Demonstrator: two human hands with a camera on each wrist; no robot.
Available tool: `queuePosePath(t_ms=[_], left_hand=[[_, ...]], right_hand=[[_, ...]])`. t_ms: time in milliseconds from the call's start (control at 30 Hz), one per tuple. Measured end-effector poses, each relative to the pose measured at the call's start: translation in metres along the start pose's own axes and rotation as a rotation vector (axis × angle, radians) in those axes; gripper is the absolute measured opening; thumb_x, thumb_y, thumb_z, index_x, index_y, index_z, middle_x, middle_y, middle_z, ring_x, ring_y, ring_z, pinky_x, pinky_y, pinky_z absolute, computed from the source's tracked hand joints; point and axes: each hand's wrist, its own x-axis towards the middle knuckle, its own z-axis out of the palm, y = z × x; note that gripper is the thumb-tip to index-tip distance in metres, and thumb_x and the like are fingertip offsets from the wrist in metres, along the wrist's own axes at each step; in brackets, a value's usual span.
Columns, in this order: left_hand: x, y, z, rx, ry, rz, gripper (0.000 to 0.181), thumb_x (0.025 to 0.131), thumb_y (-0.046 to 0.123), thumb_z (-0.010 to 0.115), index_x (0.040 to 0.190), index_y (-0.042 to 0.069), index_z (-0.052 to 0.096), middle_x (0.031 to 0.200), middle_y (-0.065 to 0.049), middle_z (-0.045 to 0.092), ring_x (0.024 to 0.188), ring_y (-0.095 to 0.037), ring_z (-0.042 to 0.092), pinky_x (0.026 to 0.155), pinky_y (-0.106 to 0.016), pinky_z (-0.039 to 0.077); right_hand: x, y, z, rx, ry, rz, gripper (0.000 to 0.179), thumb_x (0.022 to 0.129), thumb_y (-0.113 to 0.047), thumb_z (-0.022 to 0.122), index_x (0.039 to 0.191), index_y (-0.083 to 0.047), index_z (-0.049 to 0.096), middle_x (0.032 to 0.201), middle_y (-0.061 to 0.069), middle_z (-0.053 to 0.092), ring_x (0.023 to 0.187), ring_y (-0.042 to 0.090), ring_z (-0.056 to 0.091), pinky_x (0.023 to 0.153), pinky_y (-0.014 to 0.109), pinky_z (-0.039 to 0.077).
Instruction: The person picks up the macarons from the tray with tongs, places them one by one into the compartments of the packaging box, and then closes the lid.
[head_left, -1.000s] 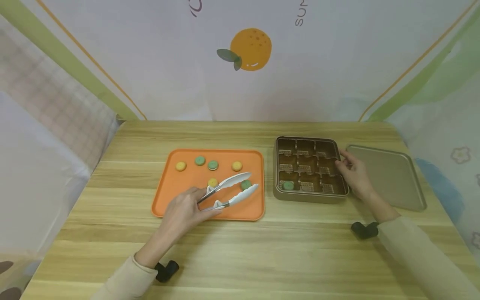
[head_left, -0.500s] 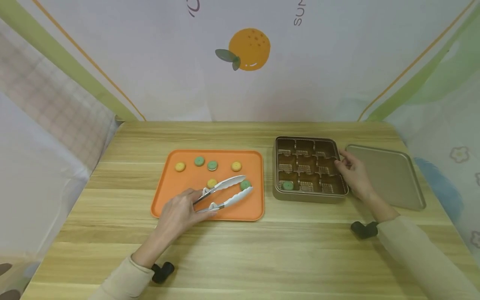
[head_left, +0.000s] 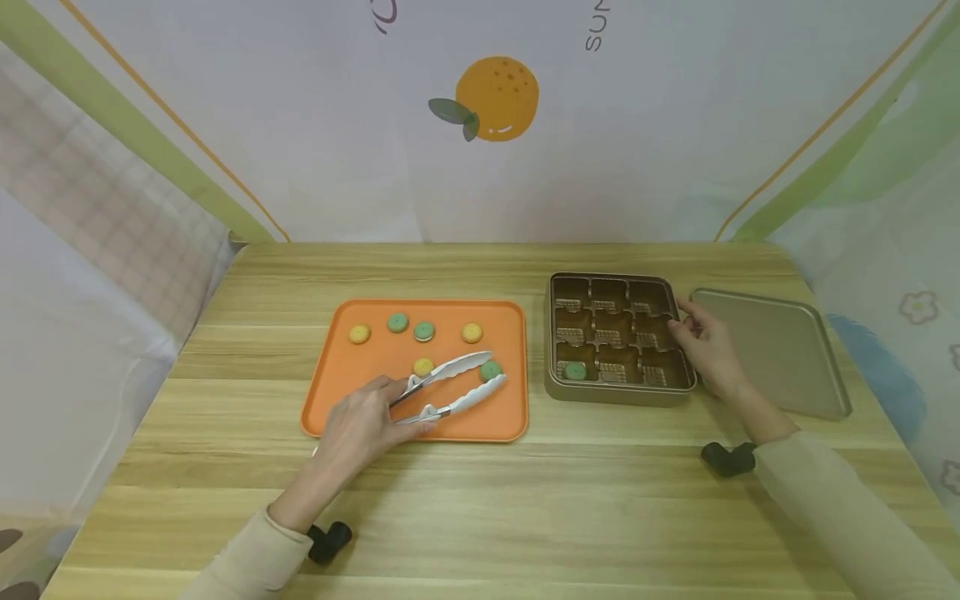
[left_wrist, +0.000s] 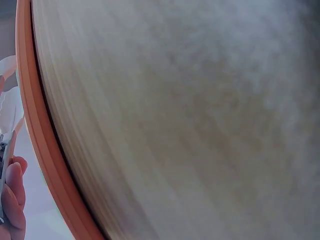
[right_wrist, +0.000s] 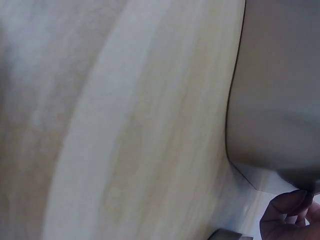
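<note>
My left hand (head_left: 360,429) grips a pair of tongs (head_left: 457,367) with white scalloped ends, low over the orange tray (head_left: 322,392). Their arms are spread, and a green macaron (head_left: 491,371) shows between the two tips. Other macarons lie on the tray, among them a yellow macaron (head_left: 423,367) beside the tongs and a green macaron (head_left: 424,332) farther back. At the right, my right hand (head_left: 708,350) holds the side of a brown box (head_left: 622,396), thumb at the rim. Inside it, a green macaron (head_left: 575,372) sits in the front left compartment of the divided insert.
A flat lid (head_left: 787,354) lies right of the box, partly behind my right hand. Tray, box and lid all stand on a wooden table (head_left: 525,508). Behind its far edge hangs a cloth with a printed orange (head_left: 497,98).
The tongs and left hand have shifted slightly left and then stayed nearly in place, arms still spread around the green macaron. My right hand has kept its place at the box.
</note>
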Motion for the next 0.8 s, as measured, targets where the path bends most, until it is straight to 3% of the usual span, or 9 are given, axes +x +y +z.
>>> queuePosePath(t_ms=[800], left_hand=[[-0.0014, -0.0015, 0.0022, 0.005, -0.007, 0.028, 0.06, 0.065, 0.046, 0.082, 0.108, 0.005, 0.07, 0.094, -0.004, 0.067, 0.057, -0.009, 0.044, 0.045, -0.022, 0.034]], right_hand=[[0.0002, 0.001, 0.0015, -0.014, 0.024, -0.018, 0.047, 0.097, -0.01, 0.048, 0.137, 0.012, 0.036, 0.082, -0.003, 0.042, 0.064, -0.001, 0.039, 0.051, 0.013, 0.036]])
